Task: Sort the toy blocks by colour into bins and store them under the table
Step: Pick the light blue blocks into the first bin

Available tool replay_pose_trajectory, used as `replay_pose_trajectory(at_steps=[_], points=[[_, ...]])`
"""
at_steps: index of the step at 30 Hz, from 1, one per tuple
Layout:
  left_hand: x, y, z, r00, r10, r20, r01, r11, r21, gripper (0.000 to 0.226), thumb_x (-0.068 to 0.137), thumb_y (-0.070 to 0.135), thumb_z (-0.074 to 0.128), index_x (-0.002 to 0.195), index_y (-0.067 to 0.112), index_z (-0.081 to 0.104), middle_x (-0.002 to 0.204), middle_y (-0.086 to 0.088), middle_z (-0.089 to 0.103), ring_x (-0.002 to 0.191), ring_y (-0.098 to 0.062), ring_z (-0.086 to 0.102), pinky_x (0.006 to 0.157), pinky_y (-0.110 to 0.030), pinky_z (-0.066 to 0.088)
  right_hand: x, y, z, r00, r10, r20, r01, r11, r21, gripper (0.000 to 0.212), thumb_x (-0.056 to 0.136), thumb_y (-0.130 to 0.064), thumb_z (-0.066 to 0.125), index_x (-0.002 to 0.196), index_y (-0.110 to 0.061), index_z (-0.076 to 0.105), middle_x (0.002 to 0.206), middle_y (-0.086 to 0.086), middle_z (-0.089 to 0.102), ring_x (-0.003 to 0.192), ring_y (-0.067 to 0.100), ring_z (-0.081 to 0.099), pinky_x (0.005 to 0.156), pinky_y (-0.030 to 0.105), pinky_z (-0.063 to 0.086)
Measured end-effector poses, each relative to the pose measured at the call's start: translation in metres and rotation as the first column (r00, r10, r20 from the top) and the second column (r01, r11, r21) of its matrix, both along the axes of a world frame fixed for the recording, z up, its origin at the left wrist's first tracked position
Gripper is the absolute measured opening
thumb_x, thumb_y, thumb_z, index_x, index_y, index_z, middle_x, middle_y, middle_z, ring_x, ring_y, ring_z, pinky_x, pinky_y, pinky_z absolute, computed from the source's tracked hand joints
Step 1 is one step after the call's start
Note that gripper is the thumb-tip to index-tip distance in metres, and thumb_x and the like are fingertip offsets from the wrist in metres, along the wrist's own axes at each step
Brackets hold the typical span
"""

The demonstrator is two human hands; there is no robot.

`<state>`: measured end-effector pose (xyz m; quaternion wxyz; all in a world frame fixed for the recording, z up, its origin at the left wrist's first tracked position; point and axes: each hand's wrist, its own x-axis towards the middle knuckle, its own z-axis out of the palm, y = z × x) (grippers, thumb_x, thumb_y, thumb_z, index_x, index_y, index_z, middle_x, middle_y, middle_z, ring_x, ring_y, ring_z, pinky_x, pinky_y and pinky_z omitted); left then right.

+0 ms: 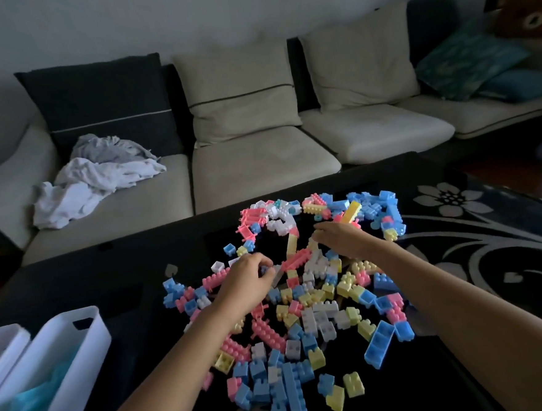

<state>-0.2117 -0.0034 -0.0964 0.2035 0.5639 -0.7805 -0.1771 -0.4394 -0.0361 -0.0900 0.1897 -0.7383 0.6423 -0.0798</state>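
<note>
Head view shows my two arms reaching out over a dark table that carries a wide scatter of blocks in pink, blue, yellow and white, all mixed together. My left hand is over the left middle of the pile, its fingers curled in and pinching what looks like a small blue block, though that spot is blurred. My right hand is farther out and to the right, fingers bent down among the blocks beside a pale yellow one; whether they have hold of anything I cannot tell. At the near left edge stands a white bin with a handle slot, and inside it lies something pale blue, too smeared to name for sure, but I take it for blues already sorted. A second bin sits just beside it at the far left of the picture; what it holds is out of sight. By my reckoning the job is in its early part: one colour has been started, while plenty of blue lies on the table, thickest at the near edge and the far right corner, and the pinks, yellows and whites look untouched. Left to do are the rest of the blues, the three other colours, and then putting the bins under the table, which has not happened, since both bins are up top. A sofa with crumpled cloth stands beyond the table.
</note>
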Motion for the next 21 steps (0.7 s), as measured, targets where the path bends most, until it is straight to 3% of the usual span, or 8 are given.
replay_pose_trajectory(at_steps=[2, 5, 8, 9, 11, 14, 18, 21], points=[[-0.003, -0.016, 0.007, 1.0, 0.013, -0.027, -0.014, 1.0, -0.006, 0.026, 0.095, 0.023, 0.053, 0.119, 0.016, 0.06, 0.125, 0.001, 0.056, 0.106, -0.008, 0.055, 0.084, -0.015, 0.039, 0.007, -0.003, 0.006, 0.999, 0.03, 0.036, -0.031, 0.999, 0.018, 0.039, 0.101, -0.027, 0.038, 0.135, -0.011, 0.048, 0.136, 0.009, 0.051, 0.12, 0.023, 0.052, 0.103, 0.033, 0.041], [-0.01, -0.049, 0.017, 0.999, 0.004, -0.033, -0.005, 0.999, -0.038, 0.029, 0.096, 0.017, 0.049, 0.124, 0.015, 0.056, 0.133, 0.0, 0.053, 0.112, -0.009, 0.054, 0.09, -0.014, 0.038, 0.011, -0.012, 0.014, 0.987, 0.076, 0.142, -0.086, 0.994, 0.066, 0.04, 0.1, -0.012, 0.038, 0.14, -0.01, 0.043, 0.142, 0.008, 0.046, 0.128, 0.021, 0.046, 0.108, 0.031, 0.036], [-0.017, -0.086, 0.023, 0.999, -0.001, -0.048, 0.0, 1.0, -0.023, 0.034, 0.097, 0.004, 0.039, 0.124, 0.016, 0.057, 0.135, -0.003, 0.052, 0.084, -0.012, 0.061, 0.063, -0.015, 0.043, 0.005, -0.032, 0.015, 0.983, 0.133, 0.127, -0.134, 0.991, -0.004, 0.03, 0.097, -0.021, 0.045, 0.12, -0.011, 0.061, 0.12, 0.01, 0.062, 0.107, 0.025, 0.061, 0.091, 0.039, 0.05], [-0.019, -0.096, 0.024, 0.999, 0.004, -0.05, -0.005, 1.0, -0.022, 0.038, 0.095, -0.001, 0.037, 0.122, 0.017, 0.058, 0.135, -0.003, 0.052, 0.088, -0.018, 0.063, 0.06, -0.017, 0.043, 0.002, -0.039, 0.014, 0.986, 0.159, 0.058, -0.153, 0.984, -0.096, 0.027, 0.097, -0.023, 0.046, 0.11, -0.01, 0.066, 0.11, 0.008, 0.066, 0.098, 0.024, 0.063, 0.085, 0.036, 0.052], [-0.024, -0.118, 0.024, 0.999, 0.007, -0.045, -0.008, 1.0, -0.025, 0.044, 0.091, -0.007, 0.036, 0.119, 0.016, 0.06, 0.134, -0.004, 0.053, 0.103, -0.024, 0.061, 0.066, -0.014, 0.041, -0.004, -0.052, 0.012, 0.995, 0.094, -0.029, -0.098, 0.971, -0.217, 0.027, 0.096, -0.015, 0.045, 0.112, -0.011, 0.066, 0.111, 0.006, 0.065, 0.101, 0.022, 0.061, 0.085, 0.03, 0.048], [-0.034, -0.146, 0.026, 0.999, 0.008, -0.046, -0.009, 1.0, -0.017, 0.044, 0.091, -0.007, 0.037, 0.121, 0.015, 0.06, 0.129, -0.006, 0.056, 0.073, -0.019, 0.06, 0.049, -0.011, 0.034, -0.01, -0.065, 0.004, 0.987, 0.06, -0.148, -0.088, 0.979, -0.185, 0.033, 0.092, -0.005, 0.045, 0.121, -0.012, 0.061, 0.116, 0.007, 0.062, 0.104, 0.021, 0.06, 0.087, 0.03, 0.051], [-0.05, -0.179, 0.028, 0.994, 0.022, -0.109, -0.021, 1.0, 0.014, 0.049, 0.09, -0.009, 0.035, 0.127, 0.014, 0.056, 0.14, -0.01, 0.046, 0.117, -0.022, 0.053, 0.077, -0.023, 0.047, -0.014, -0.08, -0.007, 0.976, 0.036, -0.216, -0.076, 0.981, -0.179, 0.03, 0.092, -0.004, 0.047, 0.118, -0.009, 0.062, 0.115, 0.008, 0.062, 0.102, 0.022, 0.061, 0.086, 0.031, 0.052], [-0.059, -0.198, 0.021, 0.998, 0.028, -0.065, -0.025, 0.998, 0.051, 0.048, 0.094, -0.004, 0.031, 0.132, 0.015, 0.053, 0.141, -0.012, 0.045, 0.116, -0.033, 0.054, 0.077, -0.028, 0.047, -0.015, -0.083, -0.006, 0.984, 0.032, -0.178, -0.065, 0.981, -0.182, 0.028, 0.092, -0.01, 0.054, 0.118, -0.011, 0.062, 0.111, 0.007, 0.062, 0.097, 0.019, 0.061, 0.082, 0.026, 0.051]])
